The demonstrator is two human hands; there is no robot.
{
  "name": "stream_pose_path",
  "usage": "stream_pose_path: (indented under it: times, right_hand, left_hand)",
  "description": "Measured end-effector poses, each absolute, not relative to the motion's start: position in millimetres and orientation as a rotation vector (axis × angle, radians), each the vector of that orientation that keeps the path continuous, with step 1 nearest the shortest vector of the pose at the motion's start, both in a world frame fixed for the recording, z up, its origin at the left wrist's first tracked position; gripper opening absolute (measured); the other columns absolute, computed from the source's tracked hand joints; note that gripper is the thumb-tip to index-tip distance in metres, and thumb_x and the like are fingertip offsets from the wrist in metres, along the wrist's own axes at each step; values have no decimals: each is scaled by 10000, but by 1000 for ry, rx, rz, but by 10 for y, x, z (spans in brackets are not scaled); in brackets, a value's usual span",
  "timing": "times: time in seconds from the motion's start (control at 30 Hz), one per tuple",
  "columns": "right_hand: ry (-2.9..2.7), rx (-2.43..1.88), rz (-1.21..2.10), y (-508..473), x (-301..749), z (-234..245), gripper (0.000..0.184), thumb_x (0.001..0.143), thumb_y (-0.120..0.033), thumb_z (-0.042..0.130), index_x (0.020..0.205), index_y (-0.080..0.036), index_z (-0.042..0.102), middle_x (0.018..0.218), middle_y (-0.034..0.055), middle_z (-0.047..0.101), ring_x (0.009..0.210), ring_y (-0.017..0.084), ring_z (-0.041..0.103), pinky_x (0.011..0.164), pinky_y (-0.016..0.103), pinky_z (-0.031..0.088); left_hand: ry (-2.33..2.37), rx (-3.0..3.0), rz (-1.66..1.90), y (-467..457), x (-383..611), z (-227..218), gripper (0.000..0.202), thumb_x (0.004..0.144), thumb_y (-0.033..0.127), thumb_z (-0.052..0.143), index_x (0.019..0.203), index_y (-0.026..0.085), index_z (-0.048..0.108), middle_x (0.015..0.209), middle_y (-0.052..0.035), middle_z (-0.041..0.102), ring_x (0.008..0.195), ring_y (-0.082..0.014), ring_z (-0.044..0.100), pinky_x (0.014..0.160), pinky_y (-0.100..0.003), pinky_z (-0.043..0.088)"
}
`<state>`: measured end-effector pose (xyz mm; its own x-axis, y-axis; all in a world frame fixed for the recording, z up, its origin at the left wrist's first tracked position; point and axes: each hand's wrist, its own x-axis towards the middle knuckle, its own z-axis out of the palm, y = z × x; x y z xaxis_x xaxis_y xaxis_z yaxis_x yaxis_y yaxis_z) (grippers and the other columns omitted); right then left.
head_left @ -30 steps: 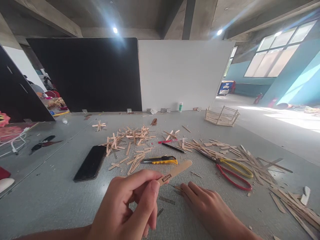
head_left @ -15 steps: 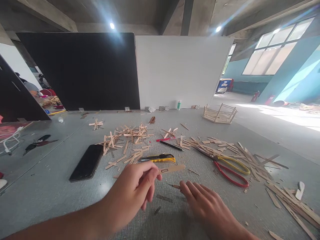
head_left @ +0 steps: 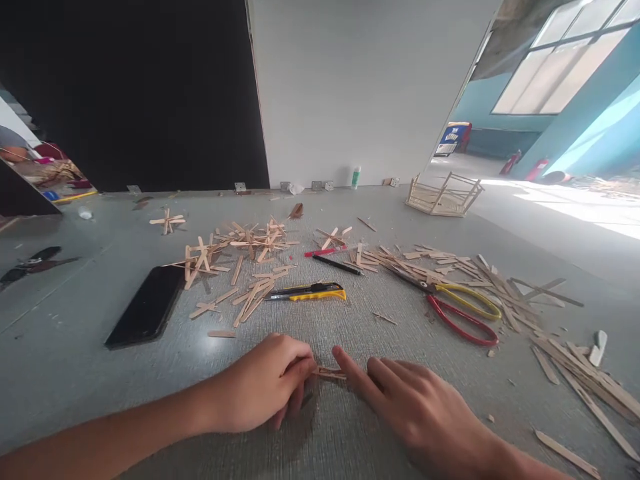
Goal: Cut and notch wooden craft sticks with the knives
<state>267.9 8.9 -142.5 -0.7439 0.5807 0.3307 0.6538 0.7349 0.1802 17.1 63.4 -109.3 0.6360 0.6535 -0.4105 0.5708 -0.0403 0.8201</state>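
My left hand (head_left: 265, 390) rests low on the grey table (head_left: 75, 373), its fingers curled and pinched on the end of a wooden craft stick (head_left: 327, 373) that lies flat. My right hand (head_left: 415, 413) lies beside it, index finger stretched out and pressing on the same stick, the other fingers loosely spread. Most of the stick is hidden between the two hands.
A yellow utility knife (head_left: 307, 292) lies just beyond the hands, a black phone (head_left: 145, 313) to the left, red-and-yellow scissors (head_left: 457, 310) to the right. Loose sticks (head_left: 245, 257) litter the middle and right. A black pen (head_left: 337, 265) and a stick frame (head_left: 443, 197) lie farther back.
My left hand has brought the stick down from mid-air onto the table. My right hand slid left to press a finger on it. The camera has tilted down.
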Motion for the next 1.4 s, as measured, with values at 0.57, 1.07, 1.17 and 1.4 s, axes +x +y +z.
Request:
stream_pose_path:
  times: [0.57,1.07,1.17,1.4]
  right_hand:
    - [-2707,-951,-443,103,2683,-1380,478,968,-9,384,1439,-8,467,753,26,643,553,165,593,480,312,480]
    - [-2770,-1169,-449,81,2593,-1311,292,853,30,488,1014,-214,504,769,-12,644,603,166,618,561,339,412]
    - [-2810,-1193,-423,121,2611,-1291,286,849,16,523,966,-237,461,754,-26,622,615,166,615,572,338,369]
    - [-2875,-1182,-393,212,2671,-1338,308,781,9,560,958,-224,465,691,-53,630,523,137,562,520,359,200]
  left_hand:
    - [1013,1669,83,661,187,-1105,391,1060,383,395,732,195,496,604,35,603,377,-75,500,421,-188,365]
    - [900,1723,37,738,175,-1097,352,1046,315,383,738,196,506,517,48,560,339,-76,476,422,-185,361]
    - [951,1700,50,686,197,-1108,336,1027,327,403,721,211,477,515,49,540,355,-94,481,393,-186,351]
    - [1001,1824,158,582,230,-1172,381,1044,321,366,691,209,458,517,45,527,387,-86,485,430,-180,362]
